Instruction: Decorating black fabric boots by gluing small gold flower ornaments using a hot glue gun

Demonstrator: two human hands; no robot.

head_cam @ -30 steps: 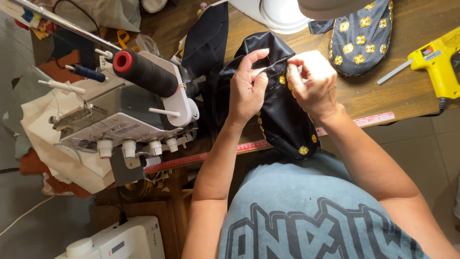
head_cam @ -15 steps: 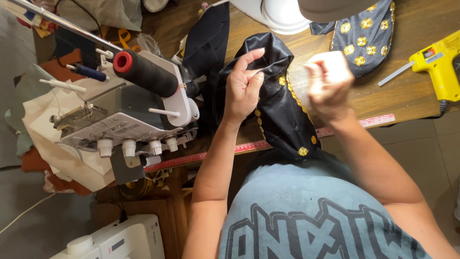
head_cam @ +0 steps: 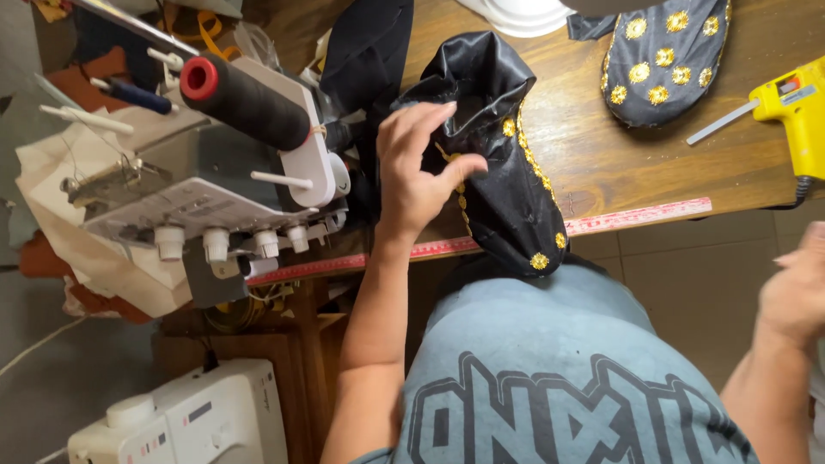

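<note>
A black satin piece with gold sequin flowers and gold trim lies on the wooden table, hanging over its front edge. My left hand rests on the piece's left side, fingers spread and curled on the cloth. My right hand is off the table at the far right edge of the view, blurred, away from the cloth; what it holds cannot be told.
A grey overlock machine with a black thread cone stands left of the cloth. A second black sequinned piece lies at the back right, beside a yellow glue gun. A white sewing machine sits lower left.
My right hand has left the cloth and swung far out to the right, below the table edge. My left hand has opened its pinch and now lies spread on the cloth.
</note>
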